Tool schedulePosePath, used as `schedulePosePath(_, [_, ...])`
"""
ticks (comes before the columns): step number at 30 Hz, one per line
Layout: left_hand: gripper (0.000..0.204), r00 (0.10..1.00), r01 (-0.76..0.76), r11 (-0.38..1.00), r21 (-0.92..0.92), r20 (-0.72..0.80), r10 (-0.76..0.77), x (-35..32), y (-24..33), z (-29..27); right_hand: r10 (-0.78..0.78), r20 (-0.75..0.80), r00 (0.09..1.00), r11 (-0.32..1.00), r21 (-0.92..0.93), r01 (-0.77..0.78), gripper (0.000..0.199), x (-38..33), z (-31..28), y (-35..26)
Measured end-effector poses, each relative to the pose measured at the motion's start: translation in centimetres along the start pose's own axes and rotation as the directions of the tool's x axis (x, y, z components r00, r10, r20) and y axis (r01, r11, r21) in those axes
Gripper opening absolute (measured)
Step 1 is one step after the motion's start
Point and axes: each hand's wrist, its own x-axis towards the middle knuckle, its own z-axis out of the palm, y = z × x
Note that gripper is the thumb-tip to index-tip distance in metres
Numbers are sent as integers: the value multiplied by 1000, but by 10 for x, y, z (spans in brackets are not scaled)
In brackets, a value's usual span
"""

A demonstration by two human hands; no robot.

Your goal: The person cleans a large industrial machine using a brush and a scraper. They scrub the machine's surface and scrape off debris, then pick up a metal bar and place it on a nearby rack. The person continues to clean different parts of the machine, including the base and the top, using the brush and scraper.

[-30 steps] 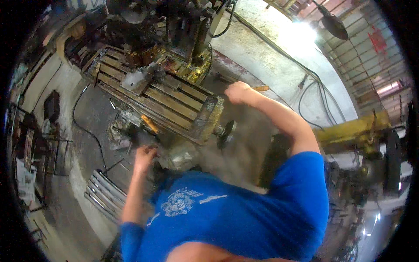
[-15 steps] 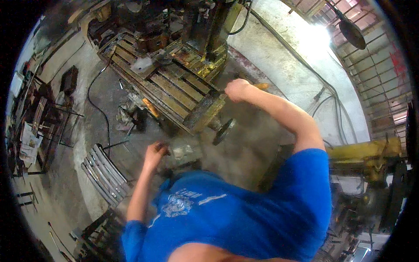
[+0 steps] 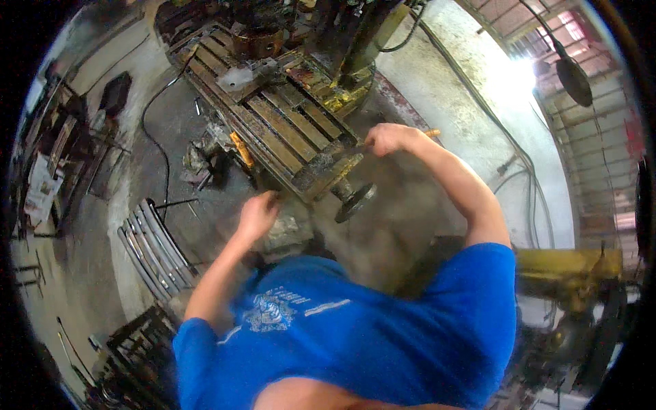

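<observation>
My right hand (image 3: 389,139) is closed at the near right corner of a slotted machine table (image 3: 277,126). What its fingers grip is too small to make out. A yellow-orange handle (image 3: 432,132) shows just behind that wrist; whether the hand holds it, I cannot tell. Lower and to the left, my left hand (image 3: 258,213) has its fingers curled in front of the table's near end, their tips partly hidden. A round dark handwheel (image 3: 357,203) sticks out below the table's end, between the two hands. On the table lies a pale, flat piece (image 3: 234,78).
An orange-yellow bar or handle (image 3: 241,149) sits along the table's left side. Curved grey slats (image 3: 156,249) lie at the lower left. A black cable (image 3: 145,123) curves over the floor. A lamp (image 3: 574,80) hangs at the upper right, and a yellow machine part (image 3: 570,266) stands at right.
My left hand has risen and moved right, closer to the table's near end. My right hand remains at the table corner. The whole view has shifted slightly.
</observation>
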Motion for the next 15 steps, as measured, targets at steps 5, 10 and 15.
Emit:
schedulePosePath(5, [19,988,127,990,54,-91,-122,31,17,30,-53,40,998,994,98,49,40,50,-2,50])
schedulePosePath(10, [26,934,331,930,158,-195,-299,36,49,62,-152,147,977,971,209,119,34,53,-6,22])
schedulePosePath(15, [24,901,420,850,317,-256,-350,50,61,76,-305,59,951,944,154,293,35,62,0,20])
